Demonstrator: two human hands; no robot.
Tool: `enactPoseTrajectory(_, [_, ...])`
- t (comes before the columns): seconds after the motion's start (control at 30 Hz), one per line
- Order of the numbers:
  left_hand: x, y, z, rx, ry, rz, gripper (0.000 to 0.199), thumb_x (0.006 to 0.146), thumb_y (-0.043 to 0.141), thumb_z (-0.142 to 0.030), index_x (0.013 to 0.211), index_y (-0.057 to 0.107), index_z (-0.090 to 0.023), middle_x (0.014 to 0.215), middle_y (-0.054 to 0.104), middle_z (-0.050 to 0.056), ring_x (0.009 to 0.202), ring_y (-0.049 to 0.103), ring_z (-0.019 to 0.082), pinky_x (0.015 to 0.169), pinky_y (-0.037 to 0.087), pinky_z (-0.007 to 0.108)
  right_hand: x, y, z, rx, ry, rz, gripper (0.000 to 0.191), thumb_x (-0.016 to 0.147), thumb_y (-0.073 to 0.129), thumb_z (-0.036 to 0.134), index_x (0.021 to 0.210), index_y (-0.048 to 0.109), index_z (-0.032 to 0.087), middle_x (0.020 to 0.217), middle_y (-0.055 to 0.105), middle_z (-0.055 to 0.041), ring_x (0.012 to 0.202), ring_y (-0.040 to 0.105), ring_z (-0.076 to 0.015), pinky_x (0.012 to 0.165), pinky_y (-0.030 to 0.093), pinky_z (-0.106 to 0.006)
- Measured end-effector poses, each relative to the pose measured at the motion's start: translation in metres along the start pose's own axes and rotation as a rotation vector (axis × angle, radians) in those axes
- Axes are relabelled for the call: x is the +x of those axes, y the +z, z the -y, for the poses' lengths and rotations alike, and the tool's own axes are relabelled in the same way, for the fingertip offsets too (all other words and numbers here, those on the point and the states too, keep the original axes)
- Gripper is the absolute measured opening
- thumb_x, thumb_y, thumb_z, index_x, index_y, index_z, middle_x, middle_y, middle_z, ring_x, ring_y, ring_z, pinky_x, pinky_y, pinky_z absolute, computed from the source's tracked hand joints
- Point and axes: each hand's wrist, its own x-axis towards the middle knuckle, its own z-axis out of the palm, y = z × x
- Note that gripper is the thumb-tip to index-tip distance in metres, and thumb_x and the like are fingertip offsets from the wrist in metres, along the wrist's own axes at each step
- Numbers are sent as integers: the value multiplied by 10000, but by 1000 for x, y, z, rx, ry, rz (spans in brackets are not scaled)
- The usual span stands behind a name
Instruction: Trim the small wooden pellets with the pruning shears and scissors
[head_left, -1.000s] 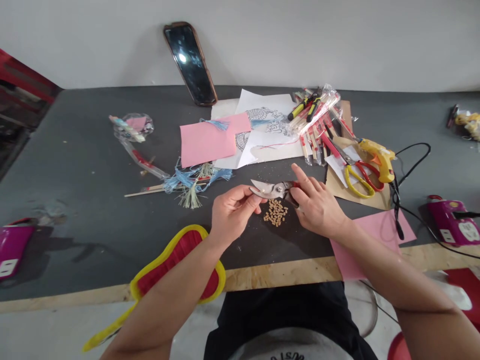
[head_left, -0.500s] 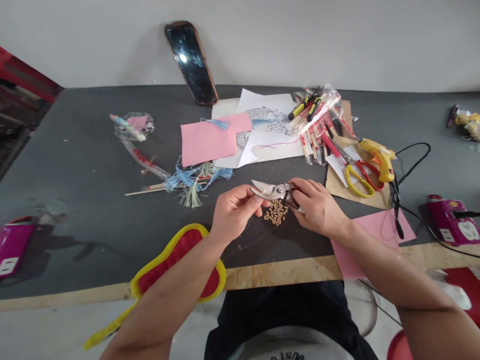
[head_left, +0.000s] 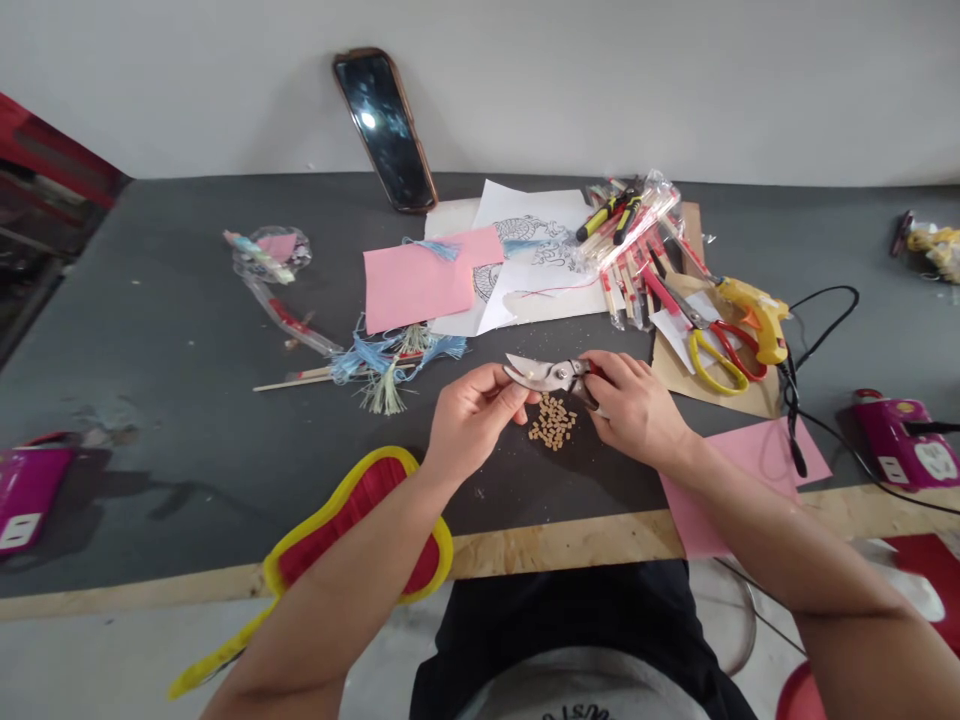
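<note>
You have a pair of pruning shears [head_left: 551, 375] lifted just above the tabletop [head_left: 150, 330], their blades pointing toward 9 o'clock and looking barely parted. Your right hand [head_left: 637, 415] is closed around the handles near the pivot. Your left hand [head_left: 472, 420] is curled at the blade end, with its fingertips [head_left: 517, 393] against the underside of the blades.

Directly at 6 o'clock from the shears, just below them, sits a small pile of tan grains [head_left: 552, 422]. At 10 o'clock, blue and cream tassels [head_left: 386, 365] lie on a thin wooden stick [head_left: 292, 381]. At 12 o'clock, a pink paper sheet [head_left: 427, 278] overlaps a white sheet with a line drawing [head_left: 532, 265]. At 2 o'clock are bagged wooden sticks [head_left: 626, 250], yellow-handled scissors [head_left: 720, 358] and a yellow hot glue gun [head_left: 757, 315] on brown cardboard [head_left: 712, 385]. A second pink sheet [head_left: 742, 480] lies at 4 o'clock. At 8 o'clock, a red piece with a yellow rim [head_left: 360, 510] sits partly under your left forearm.
</note>
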Motion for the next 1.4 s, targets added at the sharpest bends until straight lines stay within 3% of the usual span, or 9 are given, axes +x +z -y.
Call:
enactPoseTrajectory(0.27, [-3, -2, 2, 59, 70, -3, 192, 934, 704, -346, 831, 765, -196, 675, 715, 24, 565, 601, 122, 551, 456, 255, 1, -7, 4, -55, -22, 24, 223, 833, 587, 152, 1039, 672, 163, 1568, 454, -180, 1154, 572, -329, 889, 472, -472])
enactPoseTrajectory(0.43, [-4, -5, 8, -4, 94, 38, 184, 942, 695, -364, 894, 781, -207, 711, 734, 41, 573, 607, 132, 574, 468, 274, 1, -5, 2, -38, -32, -10, 302, 833, 579, 145, 1120, 669, 156, 1560, 468, -188, 1220, 547, -340, 950, 453, -489])
enactPoseTrajectory(0.87, [-3, -2, -2, 58, 25, 47, 257, 956, 665, -396, 824, 747, -191, 692, 713, 35, 564, 579, 125, 549, 427, 270, 0, -4, 1, -48, -8, -12, 112, 896, 603, 243, 983, 636, 180, 1516, 520, -208, 1073, 625, -336, 833, 484, -449])
enactPoseTrajectory(1.0, [-2, -4, 1, 69, 19, 20, 253, 950, 673, -396, 820, 752, -194, 672, 704, 31, 556, 570, 127, 552, 426, 276, -1, 0, 1, 83, 21, -41, 202, 889, 598, 244, 1073, 594, 162, 1392, 617, -223, 995, 661, -306, 810, 488, -433])
enactPoseTrajectory(1.17, [-2, -2, -3, 83, 20, 24, 266, 950, 669, -403, 812, 748, -189, 678, 710, 40, 551, 576, 131, 547, 443, 280, -1, 2, 3, 110, 80, -19, 622, 884, 580, 261, 1458, 400, 102, 1160, 688, -191, 1025, 646, -322, 821, 478, -433])
enactPoseTrajectory(1.4, [-5, -1, -3, 94, 25, 34, 275, 957, 659, -405, 819, 754, -187, 665, 702, 39, 545, 567, 129, 546, 444, 281, 2, -5, 9, 52, 104, 88, 509, 863, 497, 143, 1371, 497, 120, 1085, 683, -146, 972, 636, -287, 798, 439, -394])
